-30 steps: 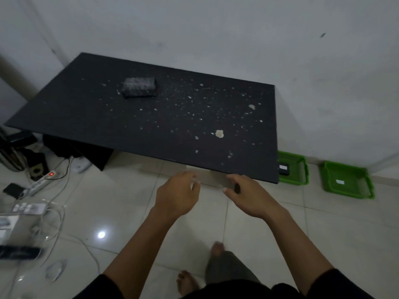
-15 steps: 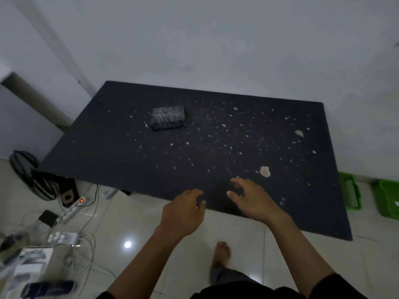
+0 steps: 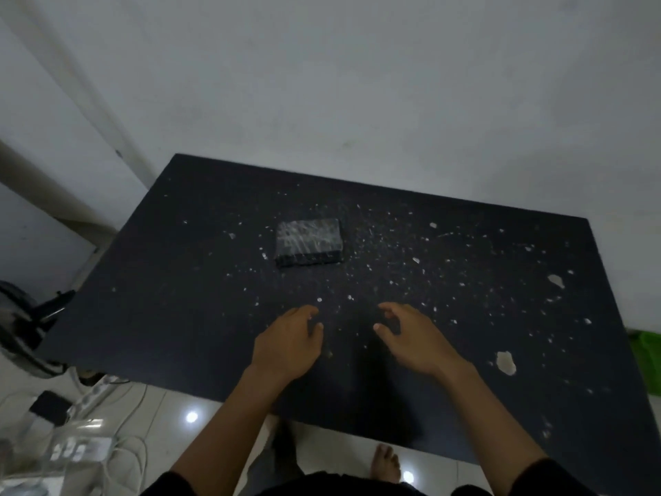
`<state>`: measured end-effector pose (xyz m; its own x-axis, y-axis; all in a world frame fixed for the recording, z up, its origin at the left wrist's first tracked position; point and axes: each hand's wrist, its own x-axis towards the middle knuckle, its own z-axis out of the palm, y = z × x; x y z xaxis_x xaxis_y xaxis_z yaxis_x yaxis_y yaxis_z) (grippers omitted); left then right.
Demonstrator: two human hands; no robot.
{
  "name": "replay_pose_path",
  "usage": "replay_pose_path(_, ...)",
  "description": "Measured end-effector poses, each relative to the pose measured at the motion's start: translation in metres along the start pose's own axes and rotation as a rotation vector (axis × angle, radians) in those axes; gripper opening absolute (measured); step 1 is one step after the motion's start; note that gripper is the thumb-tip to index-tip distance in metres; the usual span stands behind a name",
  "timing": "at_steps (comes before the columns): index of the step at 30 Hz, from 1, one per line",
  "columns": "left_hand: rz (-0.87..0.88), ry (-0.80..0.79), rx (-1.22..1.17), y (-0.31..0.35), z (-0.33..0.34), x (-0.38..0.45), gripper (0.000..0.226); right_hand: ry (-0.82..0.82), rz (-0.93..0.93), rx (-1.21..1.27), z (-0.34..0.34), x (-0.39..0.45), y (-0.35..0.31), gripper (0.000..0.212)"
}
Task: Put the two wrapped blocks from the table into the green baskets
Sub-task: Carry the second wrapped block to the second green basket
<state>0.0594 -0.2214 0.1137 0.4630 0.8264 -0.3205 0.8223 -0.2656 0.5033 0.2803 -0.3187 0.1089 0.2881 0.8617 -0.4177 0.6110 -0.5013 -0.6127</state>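
Observation:
One dark block wrapped in shiny plastic lies flat on the black table, left of its middle. My left hand hovers over the table's near part, below the block, fingers loosely curled and empty. Beside it, my right hand is also empty, fingers spread and curved. Both hands are a short way from the block and touch nothing. A sliver of one green basket shows at the right edge, beyond the table on the floor. I see no second block.
The table top is chipped with many pale specks. A white wall stands close behind it. At the left on the tiled floor are a fan, a power strip and cables. My bare foot is under the near edge.
I have stepped closer to the table, and both hands have moved forward from its near edge to above the surface, nearer the block. The green baskets have slid almost out of view.

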Motion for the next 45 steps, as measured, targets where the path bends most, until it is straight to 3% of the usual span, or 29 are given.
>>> replay_pose_path(8, 0.030, -0.016, 0.005, -0.099, -0.053, 0.115, 0.050, 0.085, 0.093, 0.029, 0.050, 0.080, -0.075, 0.050)
replay_pose_path(13, 0.114, 0.019, 0.107, -0.139, -0.059, 0.179, 0.056, 0.181, 0.056, -0.121, 0.068, 0.135, -0.104, 0.058)
replay_pose_path(17, 0.172, 0.000, 0.231, -0.161, -0.045, 0.215, 0.064, 0.167, -0.016, -0.304, 0.078, 0.177, -0.109, 0.069)
replay_pose_path(22, 0.221, 0.073, 0.338, -0.179, -0.023, 0.225, 0.067, 0.146, -0.095, -0.491, 0.085, 0.208, -0.099, 0.083)
replay_pose_path(30, 0.199, 0.079, 0.349, -0.181, -0.021, 0.228, 0.068, 0.176, -0.117, -0.510, 0.088, 0.222, -0.084, 0.075)
replay_pose_path(45, 0.209, 0.098, 0.328, -0.180, -0.020, 0.225, 0.068, 0.293, 0.062, -0.497, 0.085, 0.160, -0.049, 0.083)
